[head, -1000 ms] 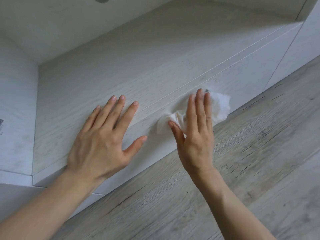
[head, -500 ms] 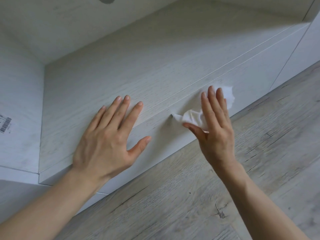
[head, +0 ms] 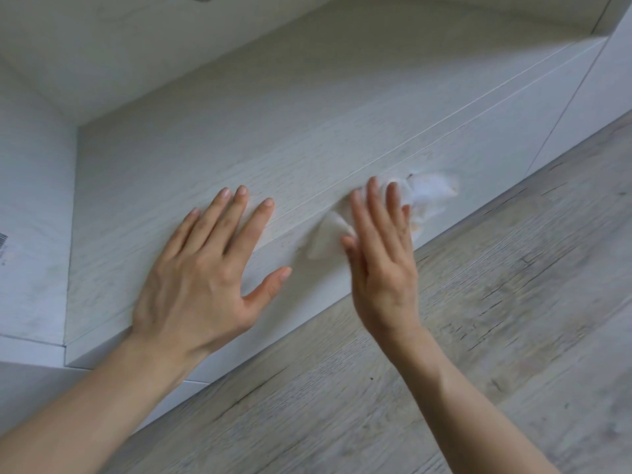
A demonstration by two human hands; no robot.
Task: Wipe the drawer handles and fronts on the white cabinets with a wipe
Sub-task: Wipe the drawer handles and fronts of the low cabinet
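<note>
A white wood-grain drawer front (head: pixel 212 138) fills the middle of the head view, with a thin seam running across it above a narrower lower front (head: pixel 307 285). My left hand (head: pixel 205 265) lies flat on the fronts across the seam, fingers spread and straight. My right hand (head: pixel 379 254) presses a crumpled white wipe (head: pixel 427 193) against the lower front with straight fingers. The wipe sticks out on both sides of the fingers and looks blurred. No handle is visible.
Grey wood-plank floor (head: pixel 478 336) runs below the cabinet. A white side panel (head: pixel 30 234) with a barcode sticker (head: pixel 2 242) stands at the left. Another white cabinet door (head: pixel 595 97) continues to the right. An overhanging white surface (head: pixel 136 39) sits above.
My right hand slid the wipe right along the lower front, then back left a little. The left hand stays flat in place. The view shifted slightly.
</note>
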